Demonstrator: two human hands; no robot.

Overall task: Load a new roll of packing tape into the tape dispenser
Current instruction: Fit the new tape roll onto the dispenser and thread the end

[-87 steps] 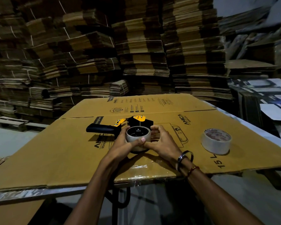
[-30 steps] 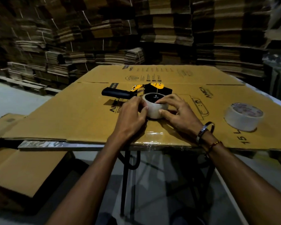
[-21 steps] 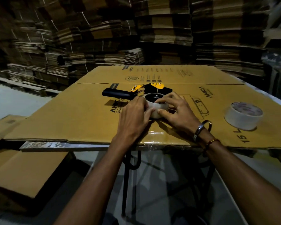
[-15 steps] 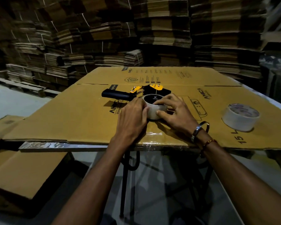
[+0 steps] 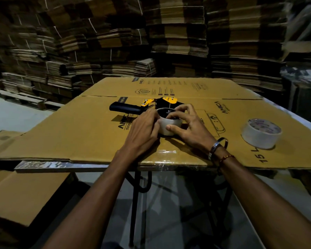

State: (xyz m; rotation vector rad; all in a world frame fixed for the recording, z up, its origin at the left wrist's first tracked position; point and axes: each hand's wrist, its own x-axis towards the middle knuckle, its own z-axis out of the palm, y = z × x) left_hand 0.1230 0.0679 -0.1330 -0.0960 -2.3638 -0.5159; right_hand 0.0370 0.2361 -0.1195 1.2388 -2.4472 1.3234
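A black and yellow tape dispenser point(image 5: 133, 109) lies flat on the cardboard sheet point(image 5: 83, 133), handle pointing left. A whitish tape roll point(image 5: 167, 127) sits on its hub end. My left hand point(image 5: 144, 132) grips the roll's left side with curled fingers. My right hand point(image 5: 188, 126) holds its right side, thumb on the near wall and fingers arched over the rim. A second, fuller tape roll point(image 5: 260, 133) lies flat on the cardboard to the right, apart from both hands.
The cardboard sheet covers a folding metal table whose near edge point(image 5: 61, 165) shows below it. Tall stacks of flattened cartons point(image 5: 169, 42) fill the background. More flat cardboard point(image 5: 22, 193) lies low at the left.
Both hands stay on the roll at the dispenser; the right fingers have shifted over its rim and the left hand has closed in on its side. The view has shifted slightly.
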